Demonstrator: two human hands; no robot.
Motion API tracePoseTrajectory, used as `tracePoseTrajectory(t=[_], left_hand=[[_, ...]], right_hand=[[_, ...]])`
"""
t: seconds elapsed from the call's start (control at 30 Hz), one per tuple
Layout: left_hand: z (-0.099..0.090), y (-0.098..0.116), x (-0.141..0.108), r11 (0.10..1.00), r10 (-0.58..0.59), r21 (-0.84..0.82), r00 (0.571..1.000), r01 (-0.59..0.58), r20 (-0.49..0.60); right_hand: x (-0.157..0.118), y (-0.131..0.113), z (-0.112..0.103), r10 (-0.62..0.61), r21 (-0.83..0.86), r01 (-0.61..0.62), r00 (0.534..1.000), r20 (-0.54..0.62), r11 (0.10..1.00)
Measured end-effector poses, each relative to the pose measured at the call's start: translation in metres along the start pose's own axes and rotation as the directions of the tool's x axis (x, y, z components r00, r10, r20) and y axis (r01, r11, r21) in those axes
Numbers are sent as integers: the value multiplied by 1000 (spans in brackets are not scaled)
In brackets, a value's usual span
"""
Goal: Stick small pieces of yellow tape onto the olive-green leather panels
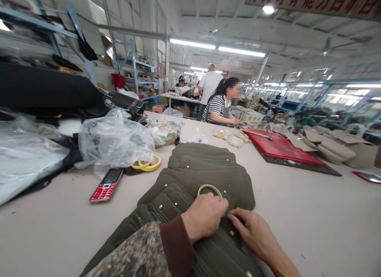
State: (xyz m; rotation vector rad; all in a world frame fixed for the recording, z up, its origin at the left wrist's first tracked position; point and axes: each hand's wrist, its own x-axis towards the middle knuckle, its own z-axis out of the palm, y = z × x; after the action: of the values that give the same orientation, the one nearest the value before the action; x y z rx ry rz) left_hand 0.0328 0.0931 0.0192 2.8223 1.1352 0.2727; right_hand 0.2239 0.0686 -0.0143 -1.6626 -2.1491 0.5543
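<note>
My left hand [205,213], in a camouflage sleeve with a brown cuff, is closed round a roll of yellow tape [210,186], whose upper rim shows above the knuckles. Close by on the right, my right hand [253,231] has its thumb and forefinger pinched together near the left fingertips. Whatever lies in that pinch is too small to make out. Beneath both hands spreads an overlapping stack of dark green padded pieces [202,158] with small metal studs. Small bits of yellow tape [231,232] stick to the pieces near my right hand.
A red keypad phone [106,185] lies left, near more yellow tape rolls [151,164] and clear plastic bags [116,138]. Bags of gold-coloured hardware [220,134] lie farther back. At right are a red panel [279,144] with a hammer [258,134] on it. A person [222,104] works across the table.
</note>
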Motion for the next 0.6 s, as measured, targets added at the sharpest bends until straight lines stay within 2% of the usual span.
tracePoseTrajectory(t=[0.07,0.17,0.3,0.37,0.43,0.5,0.6], left_hand=[[-3,2,2,1000,-8,-9,1000,8,-22],[-16,7,1,998,-41,-56,998,38,-48],[-53,2,-23,990,-91,-111,993,82,-79],[-76,-10,-48,992,-128,-12,972,128,-197],[-95,-25,-83,968,-216,77,946,240,-242],[-107,-39,-124,900,-359,164,900,405,-248],[-102,-59,-186,774,-576,235,808,588,-126]], right_hand=[[3,-10,-2,-71,9,71,996,48,997],[11,-23,-7,-161,122,145,977,140,982],[29,-33,-11,-200,243,136,944,263,960],[40,-38,-10,-222,257,140,918,327,956],[49,-46,-8,-219,251,119,881,419,961],[56,-54,-8,-219,264,94,839,498,960],[63,-63,-7,-213,315,24,786,581,949]])
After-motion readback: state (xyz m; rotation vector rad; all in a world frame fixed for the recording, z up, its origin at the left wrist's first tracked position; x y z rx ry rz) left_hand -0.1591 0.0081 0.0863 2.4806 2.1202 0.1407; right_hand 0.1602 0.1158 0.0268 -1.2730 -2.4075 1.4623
